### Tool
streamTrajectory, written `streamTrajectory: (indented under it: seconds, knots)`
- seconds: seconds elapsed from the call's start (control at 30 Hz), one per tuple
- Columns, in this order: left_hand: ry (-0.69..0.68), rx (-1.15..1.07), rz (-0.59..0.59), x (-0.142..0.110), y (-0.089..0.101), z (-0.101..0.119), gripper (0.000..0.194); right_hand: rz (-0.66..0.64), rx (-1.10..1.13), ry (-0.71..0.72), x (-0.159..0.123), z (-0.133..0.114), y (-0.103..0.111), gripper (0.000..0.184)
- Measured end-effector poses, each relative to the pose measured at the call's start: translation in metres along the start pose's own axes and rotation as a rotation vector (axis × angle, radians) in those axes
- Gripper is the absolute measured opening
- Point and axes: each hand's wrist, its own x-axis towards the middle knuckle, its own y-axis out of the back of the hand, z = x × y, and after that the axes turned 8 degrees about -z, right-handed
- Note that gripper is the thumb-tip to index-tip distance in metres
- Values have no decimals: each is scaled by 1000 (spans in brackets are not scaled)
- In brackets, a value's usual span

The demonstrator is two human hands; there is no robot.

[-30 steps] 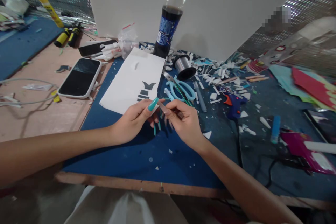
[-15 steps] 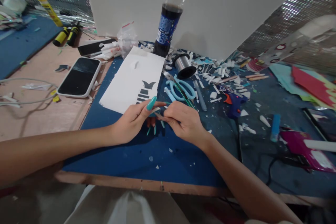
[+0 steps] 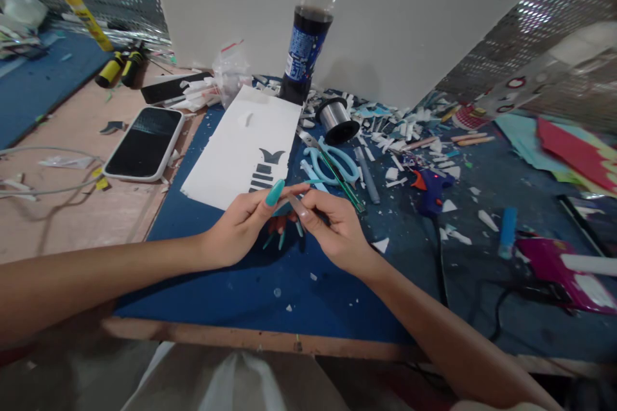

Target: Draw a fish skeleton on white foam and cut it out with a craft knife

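Over the blue mat (image 3: 270, 295), my left hand (image 3: 241, 225) pinches a small pale blue piece (image 3: 283, 209) between thumb and fingers. The long turquoise nails of this hand stand out. Touching the same piece from the other side, the bent thumb and forefinger of my right hand (image 3: 332, 225) close at its edge. Much of the piece is hidden by fingers, so its shape cannot be made out. Just beyond the hands lies a white sheet (image 3: 241, 141) with dark cut shapes on it. Light blue scissors (image 3: 349, 167) rest beyond my right hand.
Behind stand a dark drink bottle (image 3: 303, 51) and a wire spool (image 3: 337, 119), with scattered white scraps (image 3: 385, 131). At right lie a blue glue gun (image 3: 431, 191) and a magenta pouch (image 3: 544, 270). A phone (image 3: 144, 141) lies at left.
My right hand has turned and its fingers have loosened a little, so its thumb now shows stretched towards the left fingertips. My left hand has barely moved.
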Motion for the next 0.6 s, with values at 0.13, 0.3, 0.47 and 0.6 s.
streamTrajectory:
  seconds: [0.13, 0.3, 0.47, 0.6]
  knots:
    - [-9, -13, -1, -1, 0, -1, 47, 58, 219, -56, 0, 0, -7, 31]
    - [-8, 2, -5, -1, -1, -2, 49, 83, 225, -91, 1, -4, -10, 33]
    - [22, 20, -10, -1, -1, -2, 50, 71, 287, -82, 3, -6, -9, 28]
    - [24, -11, -18, -1, -1, -1, 50, 75, 330, -85, 3, -5, -9, 25]
